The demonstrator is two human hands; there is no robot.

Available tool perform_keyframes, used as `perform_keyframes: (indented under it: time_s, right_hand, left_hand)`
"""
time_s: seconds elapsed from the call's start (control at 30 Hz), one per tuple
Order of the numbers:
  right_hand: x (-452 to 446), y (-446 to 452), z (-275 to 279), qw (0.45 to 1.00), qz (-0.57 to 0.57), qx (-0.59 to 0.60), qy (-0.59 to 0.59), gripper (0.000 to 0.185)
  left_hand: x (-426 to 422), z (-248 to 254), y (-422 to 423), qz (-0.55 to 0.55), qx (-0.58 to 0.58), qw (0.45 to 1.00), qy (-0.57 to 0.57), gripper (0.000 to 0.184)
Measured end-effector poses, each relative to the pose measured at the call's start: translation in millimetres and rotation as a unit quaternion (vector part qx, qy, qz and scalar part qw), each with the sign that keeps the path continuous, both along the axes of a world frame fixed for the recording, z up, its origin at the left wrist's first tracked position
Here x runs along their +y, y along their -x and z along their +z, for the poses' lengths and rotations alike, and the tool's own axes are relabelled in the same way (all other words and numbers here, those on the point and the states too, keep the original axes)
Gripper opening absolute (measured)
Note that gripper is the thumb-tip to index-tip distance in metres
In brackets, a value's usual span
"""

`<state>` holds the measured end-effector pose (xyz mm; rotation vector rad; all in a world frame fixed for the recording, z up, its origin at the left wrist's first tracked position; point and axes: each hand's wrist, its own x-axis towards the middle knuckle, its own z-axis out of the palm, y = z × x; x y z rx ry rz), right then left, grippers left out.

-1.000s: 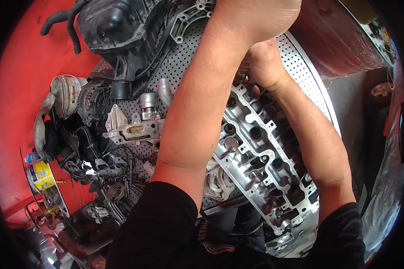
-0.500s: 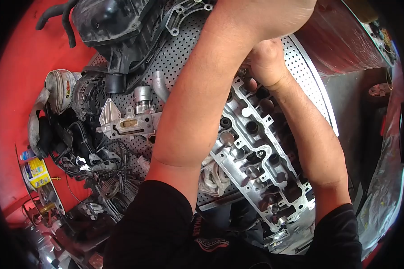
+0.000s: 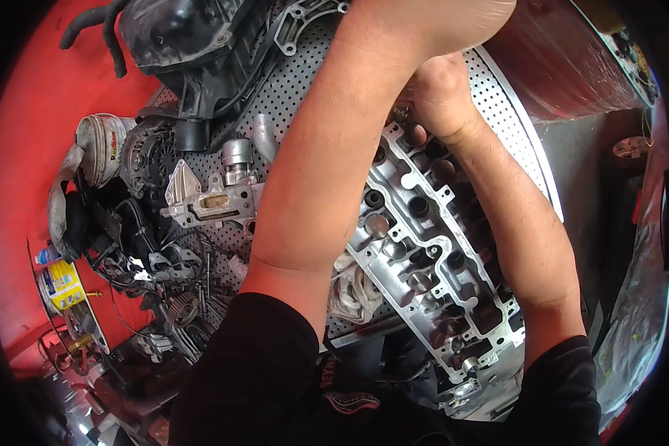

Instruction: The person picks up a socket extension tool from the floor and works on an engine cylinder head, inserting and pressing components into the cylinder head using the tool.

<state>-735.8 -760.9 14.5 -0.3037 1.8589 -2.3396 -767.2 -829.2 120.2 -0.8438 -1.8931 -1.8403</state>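
Observation:
A silver cylinder head (image 3: 416,256) lies slantwise on a perforated metal table (image 3: 297,82), with round tappets and dark bores along it. At its far end my right hand (image 3: 442,93) is curled closed; my left forearm covers its fingers and whatever is in them. Reaching across above it, my left hand (image 3: 472,22) is cut off by the top edge of the view, so its fingers do not show. The two hands are close together, the left one higher.
Left of my arm lie a metal bracket (image 3: 215,204), an alternator (image 3: 149,156) and a large black plastic housing (image 3: 193,37). A crumpled cloth (image 3: 353,293) rests beside the cylinder head. Loose bolts and parts crowd the lower left, near a yellow-labelled can (image 3: 61,285).
Both hands have shifted very slightly, the right one a little upward. The view has moved a touch; the cylinder head and other parts stay in place.

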Motion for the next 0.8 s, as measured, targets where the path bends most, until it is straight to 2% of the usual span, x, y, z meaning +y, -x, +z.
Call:
perform_keyframes:
  time_s: [0.1,0.2,0.23,0.3,0.33,0.4,0.43,0.5,0.53,0.63,0.7,0.77,0.8]
  right_hand:
    - [3,-1,7,1.000,0.008,0.007,-0.016,0.040]
    - [1,-3,9,1.000,-0.001,-0.008,-0.013,0.039]
    - [4,-1,0,1.000,-0.002,-0.008,-0.013,0.039]
    - [5,8,-12,1.000,0.012,-0.008,0.009,0.021]
    - [7,11,-17,1.000,0.012,-0.005,0.008,0.021]
    - [-1,-3,4,1.000,-0.006,-0.009,0.002,0.037]
    - [-1,-8,6,1.000,-0.003,-0.005,0.002,0.037]
    - [-1,-4,7,0.999,-0.037,0.013,-0.011,0.036]
    - [0,-3,5,0.999,-0.041,0.033,-0.014,0.036]
    - [5,0,-5,1.000,-0.009,0.023,0.008,0.035]
    - [-2,6,-6,0.996,-0.039,0.084,0.015,0.031]
    - [-5,-4,3,0.997,-0.055,-0.022,0.050,0.028]
    - [-5,-4,3,0.995,-0.041,-0.052,0.072,0.026]
  left_hand:
    - [0,3,1,-0.013,-0.078,0.997,0.005,0.039]
    - [-2,-6,1,-0.052,0.034,0.997,-0.054,0.038]
    - [-1,-5,1,-0.062,0.000,0.996,-0.058,0.037]
    - [-5,5,-3,-0.074,-0.030,0.995,-0.061,0.037]
    - [-14,11,-6,-0.115,-0.064,0.990,-0.049,0.037]
    - [-13,7,-8,-0.155,-0.107,0.981,-0.041,0.036]
    - [-2,-1,-1,-0.056,-0.077,0.995,0.029,0.036]
    - [1,7,7,0.046,-0.021,0.994,0.097,0.036]
    - [1,4,5,-0.010,-0.021,0.999,0.033,0.037]
    - [6,-3,2,-0.040,-0.025,0.998,-0.032,0.039]
    - [8,-7,9,-0.072,-0.013,0.997,-0.032,0.040]
    - [3,-12,17,-0.069,0.003,0.997,-0.035,0.039]
    - [-1,-9,15,-0.086,-0.047,0.995,-0.037,0.039]
